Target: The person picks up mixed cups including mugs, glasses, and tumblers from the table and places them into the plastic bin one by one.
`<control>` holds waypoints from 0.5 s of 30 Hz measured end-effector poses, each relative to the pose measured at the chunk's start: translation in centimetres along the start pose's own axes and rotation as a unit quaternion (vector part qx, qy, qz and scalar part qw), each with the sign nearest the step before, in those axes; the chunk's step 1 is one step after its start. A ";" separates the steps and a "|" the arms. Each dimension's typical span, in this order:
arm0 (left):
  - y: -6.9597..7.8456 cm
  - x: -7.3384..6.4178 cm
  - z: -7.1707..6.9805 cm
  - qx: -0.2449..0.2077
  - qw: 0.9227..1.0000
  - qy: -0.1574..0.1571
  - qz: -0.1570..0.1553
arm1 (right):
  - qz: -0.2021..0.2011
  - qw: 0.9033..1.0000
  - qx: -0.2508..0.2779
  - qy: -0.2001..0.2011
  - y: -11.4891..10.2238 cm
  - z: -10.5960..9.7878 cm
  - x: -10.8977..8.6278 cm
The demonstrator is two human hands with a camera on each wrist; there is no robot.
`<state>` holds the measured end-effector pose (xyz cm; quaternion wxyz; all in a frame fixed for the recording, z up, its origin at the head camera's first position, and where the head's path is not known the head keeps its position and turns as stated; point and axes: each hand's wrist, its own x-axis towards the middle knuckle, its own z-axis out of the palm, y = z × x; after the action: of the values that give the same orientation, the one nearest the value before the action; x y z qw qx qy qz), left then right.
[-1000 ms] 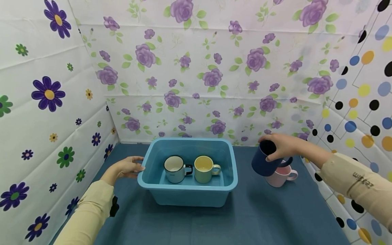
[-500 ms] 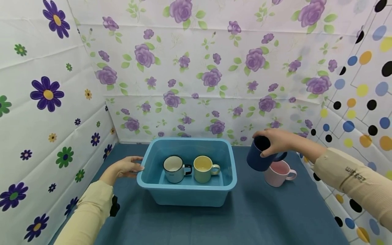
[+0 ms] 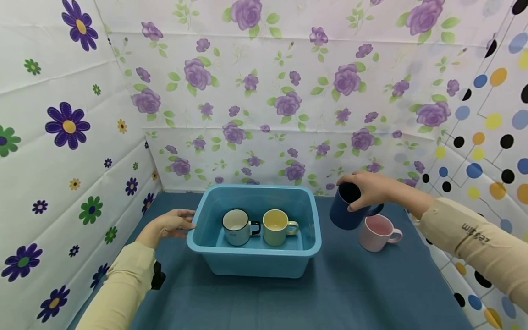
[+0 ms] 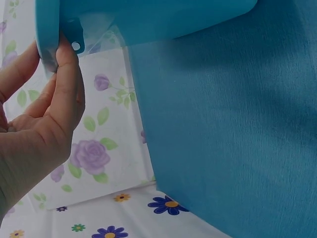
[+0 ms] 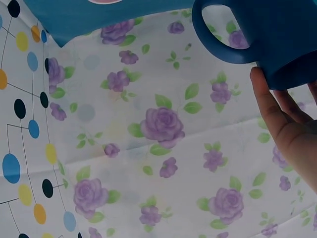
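L hand (image 3: 173, 223) pinches the tub's L rim, digits on both faces of it per the L wrist view. R hand (image 3: 373, 189) grips the navy mug (image 3: 344, 213) from above near its mouth, thumb on the near side; far fingertips are partly hidden.

Navy mug is between the blue tub (image 3: 255, 263) & the pink mug (image 3: 373, 236), slightly tilted, handle pointing R. Looks lifted off the surface (image 3: 264, 302), tho its base is hard to judge.

Change vs. 1 sec ago: navy mug shifts L, toward the blue tub, & covers less of the pink mug, whose inside now shows more fully. L hand & blue tub keep their place. Re the work: prob. mid-carry, navy mug nearer the blue tub but still outside its rim.

Pink mug stands upright on the surface, no hand on it. Inside the blue tub: white mug (image 3: 237, 233) w/ black handle on the L, yellow mug (image 3: 274, 233) just beside it on the R, both upright, handles R; can't tell if they touch.
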<state>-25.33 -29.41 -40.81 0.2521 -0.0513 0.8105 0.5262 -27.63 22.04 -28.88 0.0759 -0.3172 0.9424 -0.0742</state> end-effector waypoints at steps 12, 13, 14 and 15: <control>-0.3 0.3 -0.1 -0.018 1.000 -0.010 0.005 | -0.009 1.000 0.002 -0.009 -0.6 -0.7 0.8; -0.3 0.3 -0.1 -0.018 1.000 -0.010 0.006 | -0.008 1.000 0.004 -0.010 -0.6 -0.8 0.9; -0.3 0.3 -0.1 -0.021 1.000 -0.009 0.005 | -0.007 1.000 0.005 -0.012 -0.7 -0.9 1.0; -0.2 0.3 -0.1 -0.021 1.000 -0.009 0.006 | -0.007 1.000 0.006 -0.013 -0.8 -1.0 1.0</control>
<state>-25.50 -29.52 -41.11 0.2549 -0.0473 0.7975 0.5448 -28.15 20.88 -27.87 0.0896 -0.3244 0.9386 -0.0760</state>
